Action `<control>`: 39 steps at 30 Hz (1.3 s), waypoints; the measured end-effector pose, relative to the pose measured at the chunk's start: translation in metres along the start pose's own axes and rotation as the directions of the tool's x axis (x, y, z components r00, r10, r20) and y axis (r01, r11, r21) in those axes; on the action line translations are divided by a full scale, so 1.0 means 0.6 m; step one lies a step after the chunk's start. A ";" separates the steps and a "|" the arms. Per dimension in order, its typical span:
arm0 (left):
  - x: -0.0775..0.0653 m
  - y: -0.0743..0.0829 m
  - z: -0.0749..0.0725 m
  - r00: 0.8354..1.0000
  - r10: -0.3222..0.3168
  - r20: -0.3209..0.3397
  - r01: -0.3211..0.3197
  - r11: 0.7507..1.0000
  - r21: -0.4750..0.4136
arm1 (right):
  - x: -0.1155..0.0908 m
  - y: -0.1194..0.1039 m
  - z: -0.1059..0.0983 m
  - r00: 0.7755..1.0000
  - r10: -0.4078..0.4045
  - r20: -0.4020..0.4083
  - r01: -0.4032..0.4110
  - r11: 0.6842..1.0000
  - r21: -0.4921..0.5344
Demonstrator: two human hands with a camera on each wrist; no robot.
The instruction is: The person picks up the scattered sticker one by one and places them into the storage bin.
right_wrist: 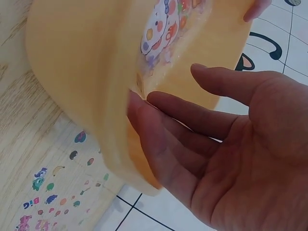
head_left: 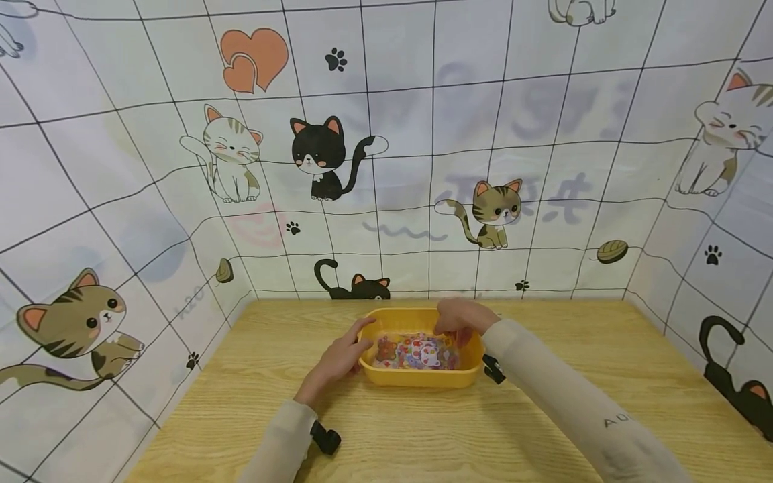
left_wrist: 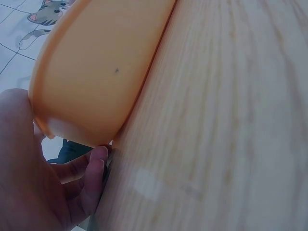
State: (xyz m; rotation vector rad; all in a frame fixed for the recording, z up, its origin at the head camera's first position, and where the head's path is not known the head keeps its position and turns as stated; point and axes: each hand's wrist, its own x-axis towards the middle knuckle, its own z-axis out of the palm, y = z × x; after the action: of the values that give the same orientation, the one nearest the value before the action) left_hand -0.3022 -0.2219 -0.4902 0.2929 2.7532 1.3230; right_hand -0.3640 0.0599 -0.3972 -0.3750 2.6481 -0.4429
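A yellow plastic basin (head_left: 419, 379) stands on the wooden table, with colourful cartoon stickers (head_left: 417, 352) piled on its bottom. At the basin's left end, my left hand (head_left: 339, 355) holds the rim; the left wrist view shows its lower fingers (left_wrist: 94, 180) curled against the basin's underside edge. My right hand (head_left: 461, 316) reaches over the right end into the basin. Seen from the right wrist, its fingers are loosely bent near the stickers (right_wrist: 161, 29), and the thumb stands apart from them. Nothing shows in its grasp, though some fingertips are partly hidden by the rim.
Beside the basin in the right wrist view lies a clear sheet (right_wrist: 62, 185) printed with small coloured pictures. Behind and beside the wooden table (head_left: 290, 322) rise white walls (head_left: 398, 201) with cats and grid lines. Black wrist cameras (head_left: 326, 439) sit on both sleeves.
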 end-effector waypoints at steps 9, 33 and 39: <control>-0.002 0.000 -0.001 1.000 0.006 0.002 -0.006 1.000 0.000 | 0.002 -0.003 0.006 1.000 0.009 0.018 -0.008 0.999 -0.038; 0.000 0.000 0.000 1.000 0.004 0.001 -0.004 1.000 0.000 | -0.010 -0.009 0.012 0.999 0.018 0.043 -0.014 0.995 -0.096; -0.001 0.000 -0.001 1.000 0.002 -0.001 -0.002 1.000 0.005 | -0.010 -0.008 0.013 0.998 0.021 0.063 -0.019 0.999 -0.032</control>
State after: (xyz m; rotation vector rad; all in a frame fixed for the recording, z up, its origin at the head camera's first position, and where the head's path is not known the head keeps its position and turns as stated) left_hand -0.3018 -0.2229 -0.4898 0.2959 2.7581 1.3174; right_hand -0.3545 0.0557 -0.4001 -0.3665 2.5978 -0.3772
